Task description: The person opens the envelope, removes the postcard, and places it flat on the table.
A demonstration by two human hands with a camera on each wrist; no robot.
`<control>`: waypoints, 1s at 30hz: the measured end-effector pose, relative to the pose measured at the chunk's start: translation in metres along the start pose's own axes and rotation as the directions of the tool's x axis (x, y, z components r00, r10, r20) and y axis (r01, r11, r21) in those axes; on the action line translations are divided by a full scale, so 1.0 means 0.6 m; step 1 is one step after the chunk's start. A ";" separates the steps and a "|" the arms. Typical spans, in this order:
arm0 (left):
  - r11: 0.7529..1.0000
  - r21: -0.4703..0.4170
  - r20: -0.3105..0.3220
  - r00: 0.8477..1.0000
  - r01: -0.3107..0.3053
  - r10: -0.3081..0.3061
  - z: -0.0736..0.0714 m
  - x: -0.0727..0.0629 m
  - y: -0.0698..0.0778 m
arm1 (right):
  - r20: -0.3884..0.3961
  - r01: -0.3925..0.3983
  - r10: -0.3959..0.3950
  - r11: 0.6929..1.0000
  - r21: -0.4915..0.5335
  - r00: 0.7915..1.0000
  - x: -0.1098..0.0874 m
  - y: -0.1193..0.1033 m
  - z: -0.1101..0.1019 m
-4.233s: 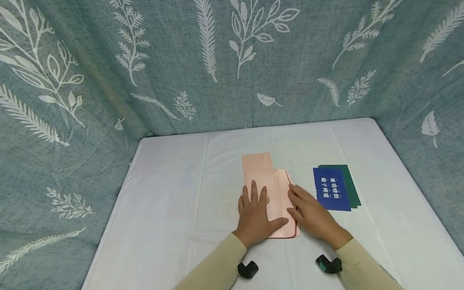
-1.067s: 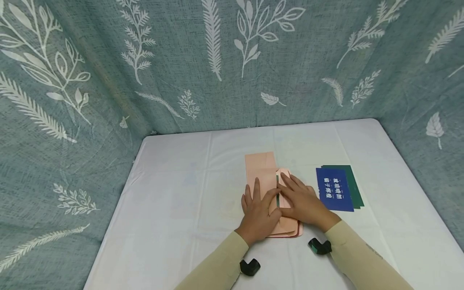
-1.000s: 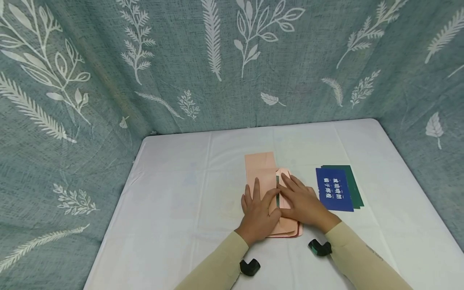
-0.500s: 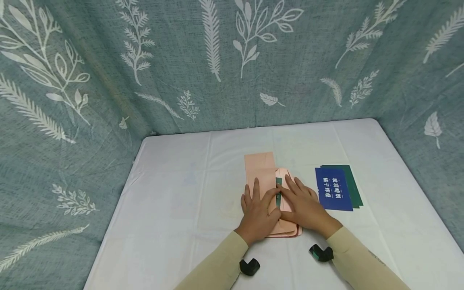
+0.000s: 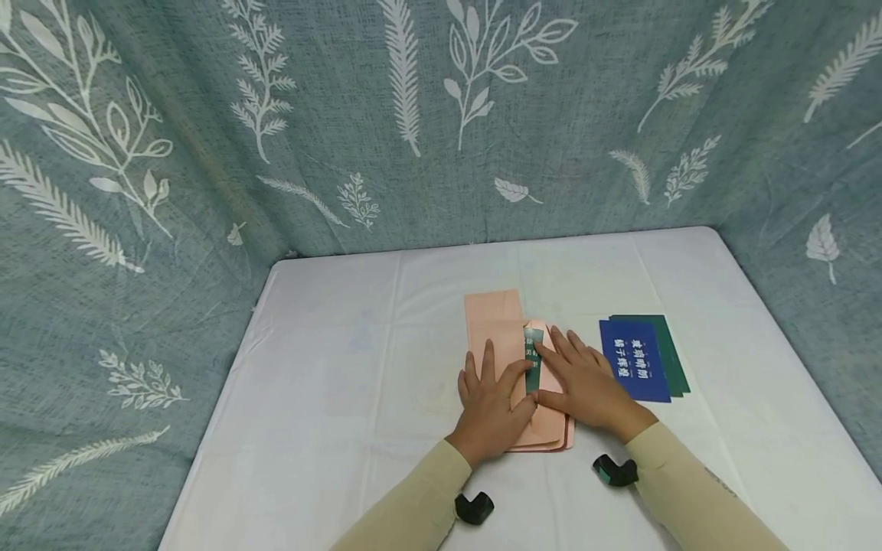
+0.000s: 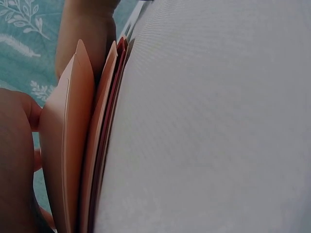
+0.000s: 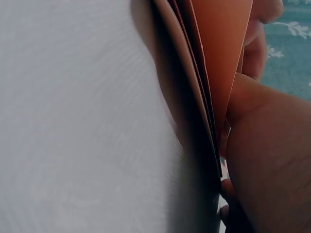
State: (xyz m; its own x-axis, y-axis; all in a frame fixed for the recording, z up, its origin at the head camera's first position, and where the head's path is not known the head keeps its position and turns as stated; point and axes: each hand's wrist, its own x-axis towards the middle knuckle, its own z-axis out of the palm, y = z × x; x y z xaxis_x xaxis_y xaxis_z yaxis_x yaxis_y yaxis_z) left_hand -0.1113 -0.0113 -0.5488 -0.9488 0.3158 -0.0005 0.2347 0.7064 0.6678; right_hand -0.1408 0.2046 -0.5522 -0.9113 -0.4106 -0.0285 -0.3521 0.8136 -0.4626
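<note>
A stack of pink paper envelopes [image 5: 498, 334] with red edges lies on the table. My left hand [image 5: 488, 413] rests on the top envelope, fingers spread, its index finger and thumb reaching to the envelope's mouth. From that mouth shows a strip of a green card [image 5: 533, 378] with pale lettering; the remainder of the card is hidden inside. My right hand [image 5: 587, 389] touches the card with its index fingertip, the thumb lying near the left thumb. In the left wrist view the top envelope [image 6: 58, 109] bulges up at its end. The right wrist view shows the layered envelopes [image 7: 223, 43] beside the right hand [image 7: 272, 141].
To the right of the envelopes, a blue card [image 5: 632, 361] with white characters overlaps a dark green card [image 5: 673, 360]. A white cloth covers the table [image 5: 331, 367]. Behind and at the sides hangs a leaf-patterned teal curtain [image 5: 310, 115].
The right hand has moved from the envelopes' right edge to the mouth. The top envelope has been opened, and the green strip has come into view and widened to the right. The left index finger has bent inward.
</note>
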 end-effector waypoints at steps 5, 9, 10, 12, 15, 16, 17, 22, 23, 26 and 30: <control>1.000 -0.003 0.001 1.000 0.003 -0.003 0.000 0.000 0.001 | 0.014 -0.006 0.006 1.000 0.002 1.000 0.000 0.006 0.002; 1.000 -0.003 0.006 1.000 -0.002 0.002 -0.001 0.000 0.001 | 0.009 -0.009 0.009 1.000 -0.009 1.000 -0.001 0.006 0.002; 1.000 -0.003 0.006 1.000 -0.003 0.003 -0.001 0.000 0.001 | 0.008 -0.011 0.012 1.000 -0.011 1.000 -0.001 0.005 0.001; 1.000 0.002 0.007 1.000 -0.007 0.007 0.000 0.000 0.000 | 0.006 -0.017 0.017 1.000 -0.013 1.000 -0.002 0.003 -0.001; 1.000 0.009 0.008 1.000 -0.010 0.010 0.000 0.001 -0.001 | 0.008 -0.033 0.033 0.999 -0.008 0.999 -0.007 -0.001 -0.005; 1.000 0.011 0.009 1.000 -0.010 0.010 0.001 0.001 -0.001 | 0.006 -0.037 0.037 0.999 -0.005 0.999 -0.008 -0.002 -0.006; 1.000 0.011 0.010 1.000 -0.010 0.010 0.001 0.001 -0.001 | 0.005 -0.040 0.040 0.999 0.001 0.999 -0.010 -0.002 -0.007; 1.000 0.012 0.017 1.000 -0.006 0.006 0.000 0.000 -0.002 | 0.002 -0.060 0.060 0.998 0.009 0.998 -0.016 -0.002 -0.009; 1.000 0.011 0.018 1.000 -0.003 0.003 0.001 0.000 -0.002 | 0.004 -0.065 0.065 0.998 0.007 0.998 -0.017 -0.002 -0.009; 1.000 0.011 0.021 1.000 0.004 -0.005 0.001 0.001 -0.002 | 0.008 -0.076 0.076 0.997 0.004 0.997 -0.020 0.000 -0.010; 1.000 0.009 0.017 1.000 0.005 -0.005 0.002 0.002 -0.004 | 0.010 -0.073 0.073 0.997 0.005 0.997 -0.024 0.006 -0.012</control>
State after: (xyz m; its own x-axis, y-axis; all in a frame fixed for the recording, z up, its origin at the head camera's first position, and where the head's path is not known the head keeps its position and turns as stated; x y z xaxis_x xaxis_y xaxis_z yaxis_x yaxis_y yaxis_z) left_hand -0.1130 -0.0115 -0.5513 -0.9462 0.3231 -0.0163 0.2322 0.7135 0.6611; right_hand -0.1306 0.2163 -0.5470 -0.9324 -0.3545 -0.0705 -0.2839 0.8390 -0.4641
